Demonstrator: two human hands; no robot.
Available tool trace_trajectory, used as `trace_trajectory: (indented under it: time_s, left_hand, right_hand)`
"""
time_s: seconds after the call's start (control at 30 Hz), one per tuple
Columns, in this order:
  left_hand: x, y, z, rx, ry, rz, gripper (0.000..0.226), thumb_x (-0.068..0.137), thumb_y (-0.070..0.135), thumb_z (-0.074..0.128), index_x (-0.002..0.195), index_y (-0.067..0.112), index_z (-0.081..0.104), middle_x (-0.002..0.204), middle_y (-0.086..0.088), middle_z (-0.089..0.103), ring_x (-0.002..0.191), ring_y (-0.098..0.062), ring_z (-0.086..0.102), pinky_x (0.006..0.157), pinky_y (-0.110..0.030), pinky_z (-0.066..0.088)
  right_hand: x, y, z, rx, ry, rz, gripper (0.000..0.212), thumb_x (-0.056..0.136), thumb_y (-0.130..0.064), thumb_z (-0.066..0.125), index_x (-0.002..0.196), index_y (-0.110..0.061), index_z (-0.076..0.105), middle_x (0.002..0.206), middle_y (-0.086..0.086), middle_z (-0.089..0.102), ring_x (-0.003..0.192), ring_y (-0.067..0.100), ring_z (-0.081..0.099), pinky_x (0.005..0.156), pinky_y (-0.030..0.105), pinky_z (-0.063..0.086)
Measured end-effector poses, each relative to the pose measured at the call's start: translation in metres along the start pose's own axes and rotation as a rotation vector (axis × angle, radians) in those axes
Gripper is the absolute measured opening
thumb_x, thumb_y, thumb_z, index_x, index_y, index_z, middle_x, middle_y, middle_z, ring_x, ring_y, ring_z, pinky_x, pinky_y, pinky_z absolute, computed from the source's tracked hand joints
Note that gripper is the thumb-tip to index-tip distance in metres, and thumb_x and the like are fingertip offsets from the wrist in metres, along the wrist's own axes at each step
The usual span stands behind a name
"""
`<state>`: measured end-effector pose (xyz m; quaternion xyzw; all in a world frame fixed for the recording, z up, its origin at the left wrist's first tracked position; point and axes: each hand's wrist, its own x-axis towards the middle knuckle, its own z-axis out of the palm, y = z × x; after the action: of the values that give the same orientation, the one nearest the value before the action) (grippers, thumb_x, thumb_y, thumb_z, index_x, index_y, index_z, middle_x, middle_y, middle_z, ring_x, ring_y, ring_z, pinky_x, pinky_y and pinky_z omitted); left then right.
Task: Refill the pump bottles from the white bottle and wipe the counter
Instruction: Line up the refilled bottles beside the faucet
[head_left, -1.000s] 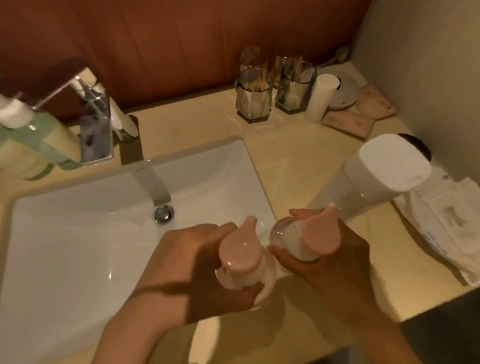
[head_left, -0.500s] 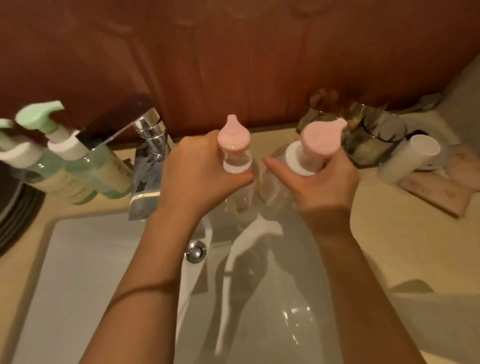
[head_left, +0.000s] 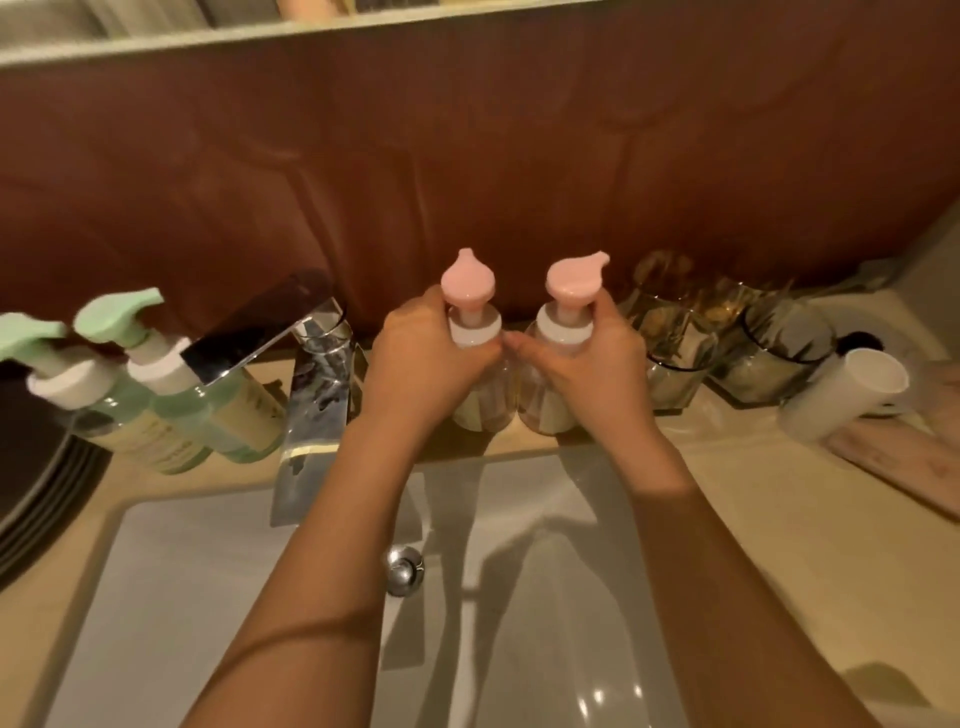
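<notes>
Partly hidden behind the fingers, two pink-topped pump bottles stand upright and side by side on the counter (head_left: 779, 499) at the back edge of the sink (head_left: 218, 597): the left hand (head_left: 421, 358) wraps the left pump bottle (head_left: 470, 332), the right hand (head_left: 592, 358) wraps the right pump bottle (head_left: 566, 332), both closed around the clear bodies below the white collars. Their liquid level is hard to read. Left of the grips rises the chrome faucet (head_left: 311, 364), then two green-topped bottles (head_left: 156, 384); right of them, two glass tumblers (head_left: 727, 353) and one white cup (head_left: 852, 389).
</notes>
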<state>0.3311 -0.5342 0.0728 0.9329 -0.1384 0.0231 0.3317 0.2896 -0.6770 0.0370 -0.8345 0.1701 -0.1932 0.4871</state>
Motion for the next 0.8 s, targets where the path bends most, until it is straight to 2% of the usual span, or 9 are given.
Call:
trace_trajectory:
  time_s: [0.1, 0.2, 0.23, 0.3, 0.37, 0.4, 0.53, 0.67, 0.8]
  left_hand:
    - [-0.011, 0.007, -0.003, -0.034, -0.063, -0.068, 0.064, 0.079, 0.04, 0.071, 0.128, 0.012, 0.041, 0.122, -0.012, 0.054, 0.111, -0.029, 0.053, 0.081, -0.032, 0.041]
    - [-0.035, 0.015, -0.017, -0.049, -0.074, -0.106, 0.081, 0.08, 0.039, 0.071, 0.144, 0.015, 0.025, 0.139, -0.011, 0.042, 0.124, -0.028, 0.045, 0.088, -0.032, 0.037]
    - [-0.042, 0.017, -0.019, -0.052, -0.091, -0.111, 0.081, 0.082, 0.039, 0.069, 0.145, 0.016, 0.024, 0.141, -0.01, 0.041, 0.125, -0.026, 0.044, 0.088, -0.031, 0.036]
    - [-0.064, 0.022, -0.029, -0.062, -0.115, -0.09, 0.071, 0.085, 0.037, 0.066, 0.142, 0.017, 0.03, 0.131, -0.003, 0.047, 0.115, -0.02, 0.047, 0.081, -0.022, 0.033]
    - [-0.091, 0.026, -0.04, -0.074, -0.128, -0.043, 0.059, 0.086, 0.035, 0.065, 0.136, 0.02, 0.037, 0.108, 0.01, 0.05, 0.095, -0.011, 0.048, 0.068, -0.016, 0.031]
    - [-0.104, 0.027, -0.044, -0.07, -0.143, -0.022, 0.057, 0.087, 0.037, 0.064, 0.136, 0.022, 0.038, 0.106, 0.013, 0.05, 0.09, -0.009, 0.049, 0.065, -0.015, 0.032]
    - [-0.149, 0.021, -0.053, -0.016, -0.26, 0.008, 0.067, 0.086, 0.046, 0.062, 0.143, 0.03, 0.029, 0.13, 0.004, 0.049, 0.102, -0.01, 0.053, 0.083, -0.024, 0.044]
    - [-0.18, 0.02, -0.056, -0.032, -0.333, 0.074, 0.067, 0.086, 0.049, 0.06, 0.143, 0.034, 0.028, 0.128, 0.008, 0.049, 0.1, -0.005, 0.052, 0.085, -0.024, 0.046]
    - [-0.194, 0.029, -0.052, -0.061, -0.401, 0.165, 0.064, 0.087, 0.049, 0.059, 0.142, 0.033, 0.031, 0.127, 0.008, 0.05, 0.097, -0.005, 0.054, 0.082, -0.022, 0.045]
  right_hand:
    - [-0.004, 0.001, -0.003, 0.009, -0.096, 0.015, 0.085, 0.068, -0.059, 0.071, 0.134, -0.016, 0.039, 0.124, 0.002, 0.057, 0.113, 0.02, 0.053, 0.088, 0.032, 0.045]
    - [-0.02, -0.007, -0.012, 0.051, -0.112, 0.031, 0.093, 0.069, -0.073, 0.056, 0.142, -0.021, 0.031, 0.137, 0.001, 0.048, 0.125, 0.02, 0.046, 0.1, 0.044, 0.042]
    - [-0.022, -0.006, -0.013, 0.084, -0.104, 0.045, 0.088, 0.075, -0.07, 0.053, 0.144, -0.023, 0.028, 0.141, 0.0, 0.044, 0.128, 0.019, 0.043, 0.103, 0.043, 0.04]
    - [-0.037, -0.012, -0.021, 0.125, -0.095, 0.031, 0.07, 0.088, -0.055, 0.049, 0.145, -0.022, 0.026, 0.143, -0.001, 0.041, 0.126, 0.011, 0.04, 0.1, 0.031, 0.036]
    - [-0.056, -0.019, -0.03, 0.15, -0.103, 0.01, 0.057, 0.094, -0.045, 0.045, 0.143, -0.022, 0.03, 0.133, -0.006, 0.044, 0.116, 0.004, 0.039, 0.092, 0.024, 0.033]
    - [-0.066, -0.024, -0.036, 0.163, -0.115, 0.002, 0.053, 0.094, -0.044, 0.045, 0.141, -0.023, 0.032, 0.127, -0.01, 0.045, 0.114, 0.002, 0.04, 0.09, 0.023, 0.033]
    - [-0.108, -0.028, -0.05, 0.164, -0.145, -0.024, 0.048, 0.093, -0.046, 0.044, 0.138, -0.029, 0.037, 0.134, -0.013, 0.044, 0.123, 0.006, 0.042, 0.097, 0.028, 0.037]
    - [-0.156, -0.032, -0.062, 0.053, -0.195, -0.013, 0.054, 0.092, -0.049, 0.044, 0.142, -0.031, 0.032, 0.146, -0.008, 0.037, 0.131, 0.01, 0.036, 0.106, 0.033, 0.035]
    - [-0.199, -0.032, -0.08, -0.04, -0.222, 0.004, 0.05, 0.093, -0.049, 0.043, 0.14, -0.033, 0.034, 0.139, -0.014, 0.039, 0.122, -0.002, 0.036, 0.097, 0.018, 0.029]
